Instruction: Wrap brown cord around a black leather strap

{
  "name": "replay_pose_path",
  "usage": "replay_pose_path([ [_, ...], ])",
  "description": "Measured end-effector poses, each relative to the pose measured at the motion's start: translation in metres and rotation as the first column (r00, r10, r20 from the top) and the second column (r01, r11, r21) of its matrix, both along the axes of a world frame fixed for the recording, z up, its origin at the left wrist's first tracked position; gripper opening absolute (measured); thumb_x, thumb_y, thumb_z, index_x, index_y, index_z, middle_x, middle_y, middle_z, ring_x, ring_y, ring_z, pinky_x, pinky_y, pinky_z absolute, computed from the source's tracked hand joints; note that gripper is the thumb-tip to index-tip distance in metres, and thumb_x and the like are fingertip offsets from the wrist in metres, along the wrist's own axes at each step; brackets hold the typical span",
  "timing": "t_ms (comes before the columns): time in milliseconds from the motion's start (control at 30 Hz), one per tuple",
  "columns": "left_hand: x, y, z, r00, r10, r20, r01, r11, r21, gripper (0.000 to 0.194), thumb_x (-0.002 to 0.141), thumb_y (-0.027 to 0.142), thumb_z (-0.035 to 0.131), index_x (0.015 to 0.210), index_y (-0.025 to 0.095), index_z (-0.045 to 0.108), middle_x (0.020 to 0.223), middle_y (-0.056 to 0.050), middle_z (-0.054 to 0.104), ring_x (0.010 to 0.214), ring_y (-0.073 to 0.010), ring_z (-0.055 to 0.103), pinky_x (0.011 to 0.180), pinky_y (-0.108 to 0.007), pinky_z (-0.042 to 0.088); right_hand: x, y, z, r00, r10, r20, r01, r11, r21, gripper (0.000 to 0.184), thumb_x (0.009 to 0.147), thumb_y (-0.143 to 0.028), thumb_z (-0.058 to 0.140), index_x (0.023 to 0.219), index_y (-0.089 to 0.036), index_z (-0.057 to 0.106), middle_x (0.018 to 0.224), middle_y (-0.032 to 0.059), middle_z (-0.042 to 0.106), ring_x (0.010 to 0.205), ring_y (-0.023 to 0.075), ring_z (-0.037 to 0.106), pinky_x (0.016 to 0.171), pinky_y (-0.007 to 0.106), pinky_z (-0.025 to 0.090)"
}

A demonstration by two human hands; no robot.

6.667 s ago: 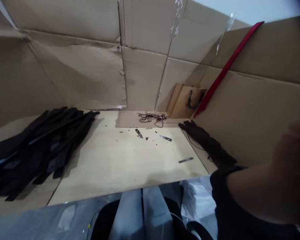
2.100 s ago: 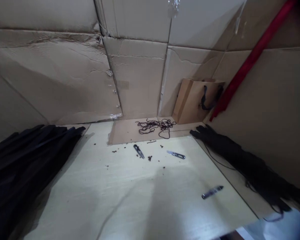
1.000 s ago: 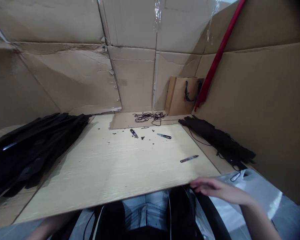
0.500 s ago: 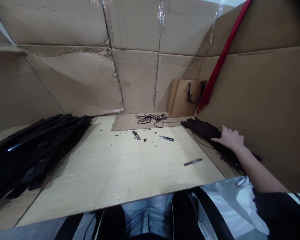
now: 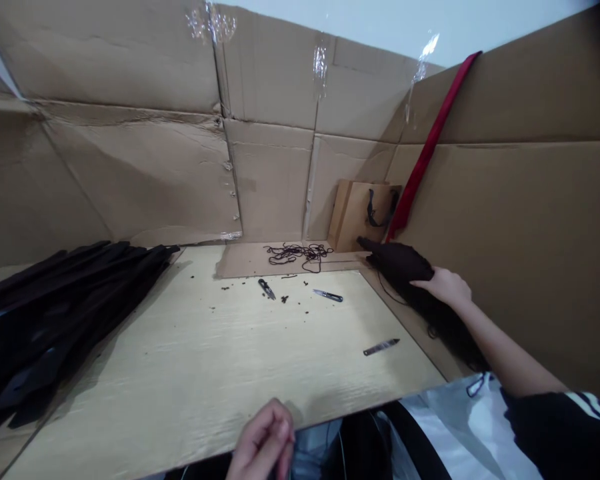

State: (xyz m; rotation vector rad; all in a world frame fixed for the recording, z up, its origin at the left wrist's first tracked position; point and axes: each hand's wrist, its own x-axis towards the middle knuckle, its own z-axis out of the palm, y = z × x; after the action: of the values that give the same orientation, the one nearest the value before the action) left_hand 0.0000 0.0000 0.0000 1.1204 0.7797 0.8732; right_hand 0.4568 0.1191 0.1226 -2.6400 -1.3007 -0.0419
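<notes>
The right hand (image 5: 445, 287) lies flat on top of a dark cloth pile (image 5: 403, 263), its fingers stretched out and not closed on anything I can see. The pile runs away from that hand both ways along its long axis, from the far corner by a paper bag (image 5: 360, 210) back toward the near right, between the cardboard wall (image 5: 520, 267) and the edge of the pale board (image 5: 220, 353). The left hand (image 5: 263, 440) is well apart from the pile, down at the board's near edge, its fingers curled together (whether they pinch anything, I can't tell from here). To the left of the right hand the board lies open, with a small blade (image 5: 381, 347) nearest, then snips (image 5: 327, 295) and a second pair of snips (image 5: 267, 289) among dark crumbs. Beyond them a tangle of thread (image 5: 297, 253) sits on a cardboard sheet (image 5: 240, 261). Far to the left of both hands lies a larger stack of black strips (image 5: 75, 313). The wall hems in the pile's right side, and a white plastic bag (image 5: 460, 427) lies past the board's near right corner.
</notes>
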Motion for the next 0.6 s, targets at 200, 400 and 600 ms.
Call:
replay_pose_path([
  [200,0.007,0.031,0.037,0.974,0.203,0.104,-0.214,0.970,0.113,0.040,0.089,0.053,0.062,0.076,0.017,0.050,0.058,0.003,0.046,0.056,-0.0097,0.041,0.058,-0.023,0.033,-0.037,-0.017,0.094,0.992,0.114,0.053,-0.122,0.972,0.199,0.071,0.078,-0.057,0.073,0.133,-0.014,0.059,0.122,0.0128,0.059,0.112,0.0305,0.057,0.089,0.034,0.045],
  [400,0.048,0.066,0.084,0.960,0.156,0.232,-0.203,0.959,0.195,0.040,0.087,0.045,0.066,0.115,0.021,0.051,0.121,-0.009,0.063,0.113,-0.0208,0.057,0.100,-0.034,0.041,-0.130,-0.059,0.168,0.888,0.440,-0.135,-0.367,0.854,0.368,0.050,0.077,-0.039,0.078,0.117,-0.011,0.068,0.105,0.0053,0.066,0.089,0.0128,0.063,0.086,0.024,0.049],
  [600,0.084,0.081,0.117,0.980,-0.003,0.201,-0.072,0.927,0.368,0.101,0.073,0.045,0.080,0.150,0.024,0.018,0.160,-0.016,0.025,0.151,-0.0270,0.018,0.120,-0.045,0.019,-0.203,-0.075,0.194,0.637,0.659,-0.400,-0.439,0.736,0.515,0.057,0.074,-0.039,0.082,0.114,-0.002,0.065,0.096,0.0115,0.066,0.073,0.0144,0.065,0.075,0.031,0.058],
])
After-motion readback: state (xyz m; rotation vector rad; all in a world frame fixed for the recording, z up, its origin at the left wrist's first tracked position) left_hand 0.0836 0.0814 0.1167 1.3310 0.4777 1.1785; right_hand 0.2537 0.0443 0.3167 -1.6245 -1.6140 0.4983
